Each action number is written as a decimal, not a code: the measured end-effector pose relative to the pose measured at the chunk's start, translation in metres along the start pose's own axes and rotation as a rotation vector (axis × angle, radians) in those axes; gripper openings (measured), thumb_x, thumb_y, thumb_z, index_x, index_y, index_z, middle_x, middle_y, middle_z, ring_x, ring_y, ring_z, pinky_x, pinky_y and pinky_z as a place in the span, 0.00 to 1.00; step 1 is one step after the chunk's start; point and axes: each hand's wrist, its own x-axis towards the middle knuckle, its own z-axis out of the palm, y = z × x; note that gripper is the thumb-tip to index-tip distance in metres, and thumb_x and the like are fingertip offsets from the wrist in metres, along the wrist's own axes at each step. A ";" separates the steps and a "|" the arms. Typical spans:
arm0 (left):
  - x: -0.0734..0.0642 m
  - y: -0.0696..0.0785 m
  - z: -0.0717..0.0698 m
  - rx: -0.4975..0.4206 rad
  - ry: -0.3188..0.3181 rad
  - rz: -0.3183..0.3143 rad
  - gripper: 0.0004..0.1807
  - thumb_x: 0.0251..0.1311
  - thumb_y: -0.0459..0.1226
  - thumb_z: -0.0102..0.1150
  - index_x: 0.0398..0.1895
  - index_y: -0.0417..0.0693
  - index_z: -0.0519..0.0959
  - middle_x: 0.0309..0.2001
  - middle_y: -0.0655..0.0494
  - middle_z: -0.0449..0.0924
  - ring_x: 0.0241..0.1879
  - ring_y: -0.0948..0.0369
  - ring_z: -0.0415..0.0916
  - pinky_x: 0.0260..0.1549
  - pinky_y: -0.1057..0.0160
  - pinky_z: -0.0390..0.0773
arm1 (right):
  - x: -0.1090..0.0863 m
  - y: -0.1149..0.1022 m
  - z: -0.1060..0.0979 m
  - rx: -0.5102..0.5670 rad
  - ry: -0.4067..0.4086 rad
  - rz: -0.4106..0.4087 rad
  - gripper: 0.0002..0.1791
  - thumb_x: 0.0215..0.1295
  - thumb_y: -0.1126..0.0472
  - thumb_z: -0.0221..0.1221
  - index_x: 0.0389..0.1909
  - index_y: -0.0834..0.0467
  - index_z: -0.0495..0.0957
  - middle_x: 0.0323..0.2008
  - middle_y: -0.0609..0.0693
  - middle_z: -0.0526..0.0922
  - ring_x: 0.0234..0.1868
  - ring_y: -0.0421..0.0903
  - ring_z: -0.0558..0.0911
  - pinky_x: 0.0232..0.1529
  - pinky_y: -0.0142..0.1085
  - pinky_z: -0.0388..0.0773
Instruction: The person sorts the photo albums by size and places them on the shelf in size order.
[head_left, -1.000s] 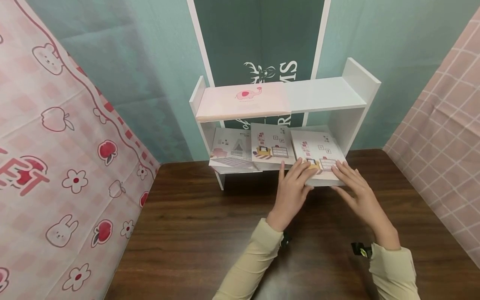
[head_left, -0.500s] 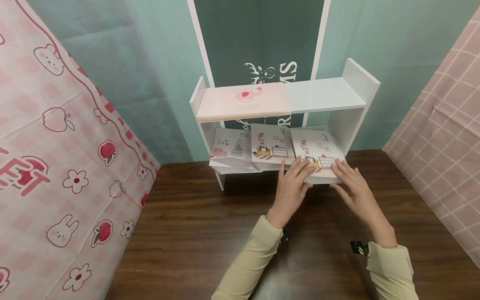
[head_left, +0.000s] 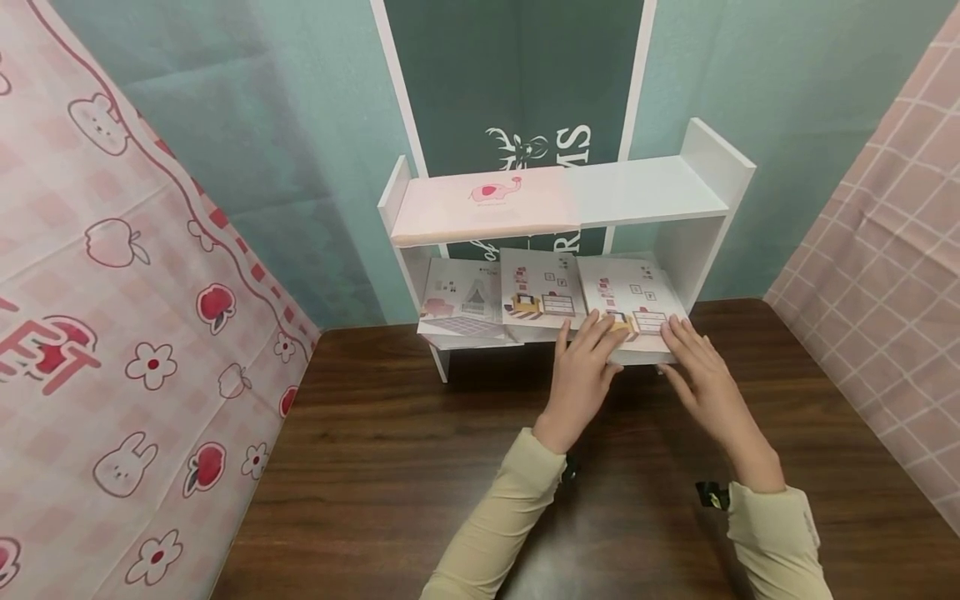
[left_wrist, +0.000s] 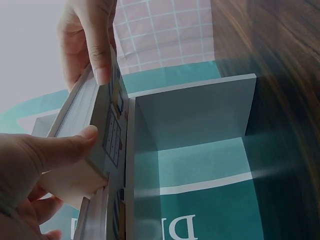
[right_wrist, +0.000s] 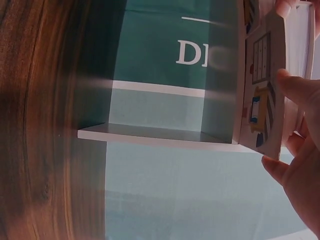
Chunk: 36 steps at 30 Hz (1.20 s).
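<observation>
In the head view, a thick white book (head_left: 630, 292) with a room drawing on its cover lies flat at the right end of the lower shelf, its front edge jutting out. My left hand (head_left: 581, 375) grips the left part of that edge, fingers on top and thumb on the underside. At the right corner, my right hand (head_left: 705, 383) holds the same book, thumb below. Both wrist views show the thumbs on its underside cover. Left of it lie a similar book (head_left: 543, 287) and a white book with a crib drawing (head_left: 463, 292).
The white two-tier shelf (head_left: 645, 190) stands on a dark wooden table (head_left: 360, 450). A pink elephant-printed book or box (head_left: 487, 208) lies on its upper board. Patterned pink cloths hang left and right, with a teal and green backdrop behind.
The right-hand book has slid slightly backward into the shelf, with both hands following it. The other books and the pink item stay where they were.
</observation>
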 end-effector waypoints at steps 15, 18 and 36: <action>0.002 0.000 0.001 0.062 -0.039 0.001 0.28 0.55 0.44 0.63 0.62 0.60 0.69 0.68 0.59 0.62 0.70 0.61 0.51 0.68 0.48 0.47 | 0.002 -0.003 0.005 -0.047 0.005 0.052 0.41 0.51 0.76 0.62 0.68 0.59 0.60 0.67 0.60 0.60 0.69 0.56 0.57 0.69 0.54 0.45; 0.003 0.000 0.001 0.073 -0.047 -0.003 0.29 0.55 0.44 0.63 0.62 0.60 0.69 0.68 0.59 0.61 0.70 0.61 0.50 0.68 0.48 0.46 | 0.003 -0.004 0.006 -0.055 0.012 0.052 0.40 0.51 0.76 0.62 0.67 0.60 0.60 0.67 0.60 0.61 0.69 0.57 0.57 0.69 0.54 0.44; 0.009 -0.005 0.005 0.100 -0.041 0.000 0.28 0.56 0.45 0.62 0.62 0.59 0.69 0.68 0.58 0.62 0.70 0.60 0.52 0.68 0.48 0.46 | 0.011 -0.003 0.010 -0.091 0.003 0.051 0.37 0.55 0.74 0.59 0.67 0.65 0.58 0.67 0.64 0.59 0.69 0.57 0.57 0.71 0.47 0.43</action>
